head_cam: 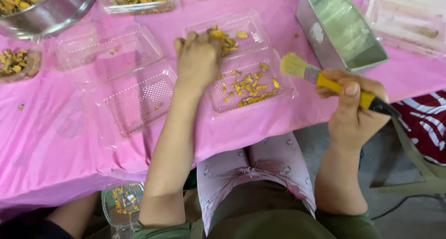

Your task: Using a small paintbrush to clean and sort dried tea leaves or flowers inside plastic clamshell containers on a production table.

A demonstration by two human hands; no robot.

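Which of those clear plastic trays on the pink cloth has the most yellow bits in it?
The open clamshell tray right under the left hand, beside the brush in the right hand. The empty clamshell to its left holds only a few crumbs.

We count around the pink tablecloth [55, 141]: clear clamshell trays [139, 95] 2 open on it | brush [325, 81] 1 at its near edge | metal bowl [51, 11] 1 at far corner | metal tin [344, 30] 1

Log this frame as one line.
left hand: in clear clamshell tray, on yellow bits | right hand: holds yellow-handled brush | surface: pink tablecloth
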